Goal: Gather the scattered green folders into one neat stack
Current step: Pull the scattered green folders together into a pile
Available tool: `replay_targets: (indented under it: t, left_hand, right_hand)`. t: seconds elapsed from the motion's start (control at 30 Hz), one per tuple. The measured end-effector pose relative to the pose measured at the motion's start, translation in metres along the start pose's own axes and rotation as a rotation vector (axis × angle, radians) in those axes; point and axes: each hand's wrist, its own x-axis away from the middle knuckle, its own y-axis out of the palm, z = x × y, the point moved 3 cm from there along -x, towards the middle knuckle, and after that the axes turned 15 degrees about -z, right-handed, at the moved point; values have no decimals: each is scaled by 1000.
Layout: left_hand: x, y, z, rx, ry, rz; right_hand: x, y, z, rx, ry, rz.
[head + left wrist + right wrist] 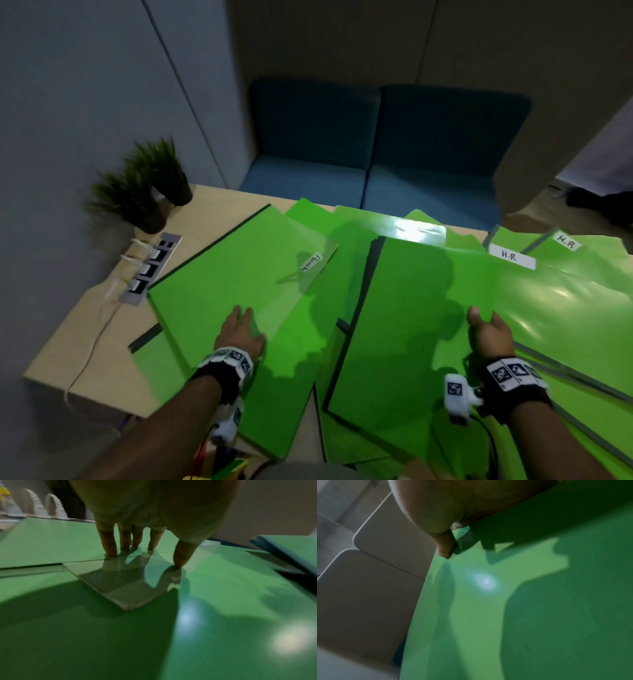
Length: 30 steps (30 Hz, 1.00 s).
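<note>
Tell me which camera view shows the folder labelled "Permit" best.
The head view: the Permit folder lies whole there, label readable, left hand flat on it. The left wrist view shows only fingertips pressing green, partly clear covers, no label. The right wrist view shows another green folder.

Head view: taken from above, faced forward and down over the table point(85, 346) and both forearms. Left wrist view: set close under the left hand point(154, 507), aimed along its fingers point(108, 539). Right wrist view: set close, tilted. Green folders point(239, 274) are shared by all views.
</note>
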Motion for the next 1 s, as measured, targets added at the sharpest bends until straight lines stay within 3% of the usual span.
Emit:
replay_targets:
  t: [0.1, 0.23, 0.37, 0.5, 0.6, 0.77, 0.87, 1.0]
  left_hand:
    - [12, 15, 20, -49, 64, 66]
    - [5, -7, 24, 141, 189, 189]
    - [-28, -72, -21, 294, 66, 343]
    - [-63, -105, -61, 273, -124, 158]
    - [-80, -110, -63, 194, -133, 52]
    - [-83, -117, -39, -35, -221, 29]
    - [-88, -117, -32, -38, -241, -6]
    - [-91, -121, -25, -8, -265, -19]
  right_hand:
    - [-5, 15, -8, 33, 35, -1]
    - [-10, 35, -11, 117, 56, -31]
    - [-13, 39, 4, 160, 54, -33]
    - [-9, 39, 15, -27, 181, -56]
    - [-13, 40, 17, -118, 234, -65]
    - [-24, 39, 9, 158, 103, -34]
    - [-23, 40, 15, 246, 122, -62]
    - [-18, 40, 20, 176, 164, -54]
